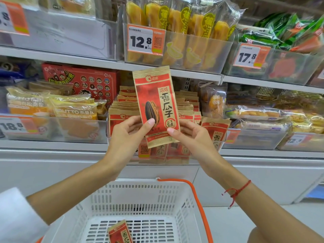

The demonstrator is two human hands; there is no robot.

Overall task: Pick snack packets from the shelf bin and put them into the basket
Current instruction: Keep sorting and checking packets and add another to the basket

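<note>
Red and tan, one snack packet (157, 106) is held upright by two hands: left hand (128, 135) and right hand (191, 135) pinch its bottom, before the shelf bin (217, 142). One packet in the basket (121, 232) lies flat in the white basket (140, 193).

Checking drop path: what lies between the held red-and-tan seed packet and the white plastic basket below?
In the head view, nothing: only the white cabinet front behind the gap between held packet and basket.

Packet (156, 106) before bin (206, 135), above basket (140, 195)
</note>
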